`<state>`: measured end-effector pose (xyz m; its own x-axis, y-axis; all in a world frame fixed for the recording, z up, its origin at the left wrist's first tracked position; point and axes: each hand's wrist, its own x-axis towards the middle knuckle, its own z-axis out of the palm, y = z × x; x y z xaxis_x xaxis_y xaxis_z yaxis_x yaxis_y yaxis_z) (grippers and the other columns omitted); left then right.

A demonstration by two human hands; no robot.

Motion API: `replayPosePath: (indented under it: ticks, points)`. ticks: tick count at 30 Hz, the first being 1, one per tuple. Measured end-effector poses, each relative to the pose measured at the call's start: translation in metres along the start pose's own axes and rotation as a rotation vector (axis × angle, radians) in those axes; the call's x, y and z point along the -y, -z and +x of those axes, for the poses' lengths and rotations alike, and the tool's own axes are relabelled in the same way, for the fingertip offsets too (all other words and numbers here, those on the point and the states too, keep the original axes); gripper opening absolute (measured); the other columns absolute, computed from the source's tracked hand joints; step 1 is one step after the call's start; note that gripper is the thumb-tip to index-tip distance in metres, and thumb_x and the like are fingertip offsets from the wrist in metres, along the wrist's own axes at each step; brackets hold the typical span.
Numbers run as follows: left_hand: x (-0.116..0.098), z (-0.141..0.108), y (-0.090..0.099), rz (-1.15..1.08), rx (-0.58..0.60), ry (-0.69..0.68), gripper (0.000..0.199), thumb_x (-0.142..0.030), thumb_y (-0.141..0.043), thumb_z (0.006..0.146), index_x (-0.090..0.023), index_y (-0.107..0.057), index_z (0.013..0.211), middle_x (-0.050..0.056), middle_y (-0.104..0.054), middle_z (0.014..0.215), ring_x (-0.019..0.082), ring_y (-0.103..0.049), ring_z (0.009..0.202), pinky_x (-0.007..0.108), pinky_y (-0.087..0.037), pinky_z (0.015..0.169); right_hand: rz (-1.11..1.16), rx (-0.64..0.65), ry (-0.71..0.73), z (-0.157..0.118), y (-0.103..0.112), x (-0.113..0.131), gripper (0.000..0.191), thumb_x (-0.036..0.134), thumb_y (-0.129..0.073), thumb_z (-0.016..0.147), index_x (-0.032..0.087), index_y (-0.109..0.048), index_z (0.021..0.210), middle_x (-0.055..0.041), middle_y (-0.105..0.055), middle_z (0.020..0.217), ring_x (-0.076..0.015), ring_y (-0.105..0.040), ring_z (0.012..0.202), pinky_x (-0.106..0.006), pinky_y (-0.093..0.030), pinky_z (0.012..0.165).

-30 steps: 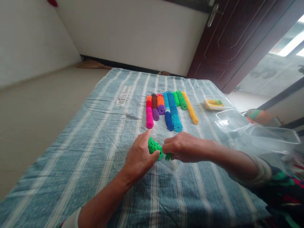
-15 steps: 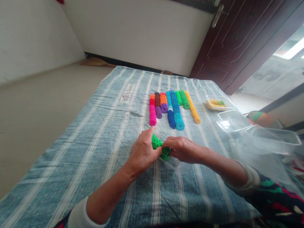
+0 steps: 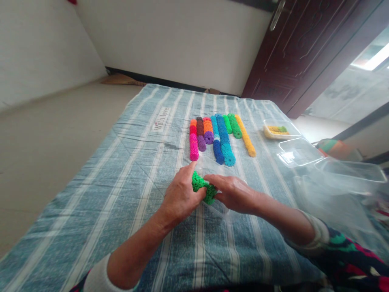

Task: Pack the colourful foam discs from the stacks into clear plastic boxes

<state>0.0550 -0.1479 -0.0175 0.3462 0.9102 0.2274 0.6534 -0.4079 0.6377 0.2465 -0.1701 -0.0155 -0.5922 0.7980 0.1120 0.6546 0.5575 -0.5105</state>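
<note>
My left hand point(image 3: 180, 192) is closed round the left part of a stack of green notched plastic discs point(image 3: 199, 182), its thumb pressed along the near side. At the stack's right end, the thumb and fingers of my right hand point(image 3: 235, 192) grip the discs. Below and around the stack shows a clear plastic container point(image 3: 223, 210), partly hidden by both hands. Just beyond my left fingertips lies a row of pink and red discs point(image 3: 194, 146). Beside it are rows of brown and purple point(image 3: 200, 134), blue point(image 3: 223, 134), green point(image 3: 235, 126) and yellow discs point(image 3: 245, 136).
A striped blue cloth point(image 3: 121, 190) covers the table. To the right stand a clear box with yellow and green discs point(image 3: 276, 130) and further clear plastic boxes point(image 3: 299, 152). A dark red door point(image 3: 291, 52) is behind, beside a white wall point(image 3: 173, 40).
My right hand's fingers have spread a little and reach further left over the green stack. My left hand keeps its hold. The view has shifted slightly.
</note>
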Motion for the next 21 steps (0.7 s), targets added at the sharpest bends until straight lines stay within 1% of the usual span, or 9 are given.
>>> replayPosePath:
  ticks: [4, 7, 10, 13, 16, 21]
  points:
    - [0.0014, -0.0001, 0.0007, -0.015, 0.001, -0.01, 0.065, -0.023, -0.061, 0.074, -0.015, -0.045, 0.136, 0.013, -0.058, 0.129, 0.029, -0.056, 0.12, 0.046, -0.046, 0.102, 0.004, -0.014, -0.05, -0.0014, -0.0027, 0.0027, 0.067, 0.005, -0.057, 0.079, 0.023, -0.035, 0.139, -0.0106, -0.064, 0.118, -0.0244, -0.063, 0.101, -0.038, -0.051, 0.081]
    - [0.0023, 0.0001, 0.0005, -0.008, 0.004, -0.029, 0.064, -0.023, -0.061, 0.074, -0.015, -0.045, 0.135, 0.015, -0.056, 0.133, 0.03, -0.053, 0.123, 0.048, -0.043, 0.105, 0.042, -0.019, -0.044, -0.0016, -0.0034, 0.0033, 0.076, 0.003, -0.057, 0.077, 0.027, -0.028, 0.144, -0.0103, -0.061, 0.127, -0.0255, -0.062, 0.107, -0.041, -0.052, 0.085]
    - [0.0027, 0.0005, 0.0003, 0.005, 0.021, -0.036, 0.064, -0.025, -0.063, 0.073, -0.014, -0.045, 0.133, 0.017, -0.054, 0.135, 0.031, -0.048, 0.128, 0.051, -0.04, 0.108, 0.074, -0.021, -0.027, -0.0004, -0.0027, 0.0033, 0.076, 0.002, -0.056, 0.077, 0.03, -0.029, 0.143, -0.0084, -0.06, 0.126, -0.0256, -0.061, 0.109, -0.041, -0.052, 0.086]
    - [0.0018, 0.0011, 0.0007, 0.016, 0.038, -0.03, 0.067, -0.029, -0.067, 0.07, -0.013, -0.046, 0.132, 0.018, -0.052, 0.136, 0.034, -0.045, 0.13, 0.053, -0.037, 0.109, 0.086, -0.022, -0.019, 0.0013, -0.0014, 0.0035, 0.073, 0.003, -0.056, 0.078, 0.032, -0.034, 0.141, -0.0062, -0.063, 0.117, -0.0252, -0.062, 0.104, -0.039, -0.053, 0.082]
    - [-0.0005, 0.0017, 0.0011, 0.044, 0.035, -0.025, 0.072, -0.031, -0.071, 0.066, -0.012, -0.047, 0.131, 0.019, -0.05, 0.136, 0.037, -0.044, 0.13, 0.055, -0.037, 0.108, 0.088, -0.029, -0.019, 0.0027, -0.0009, 0.0042, 0.069, 0.003, -0.057, 0.079, 0.034, -0.038, 0.138, -0.0047, -0.064, 0.11, -0.0244, -0.063, 0.098, -0.038, -0.054, 0.078]
    - [-0.005, 0.0023, 0.0, 0.111, 0.041, -0.007, 0.077, -0.031, -0.075, 0.063, -0.008, -0.047, 0.131, 0.023, -0.045, 0.139, 0.039, -0.04, 0.132, 0.053, -0.036, 0.109, 0.082, -0.042, -0.009, 0.0041, -0.0014, 0.0044, 0.064, 0.005, -0.057, 0.08, 0.031, -0.04, 0.136, -0.0044, -0.064, 0.104, -0.0227, -0.063, 0.092, -0.035, -0.054, 0.074]
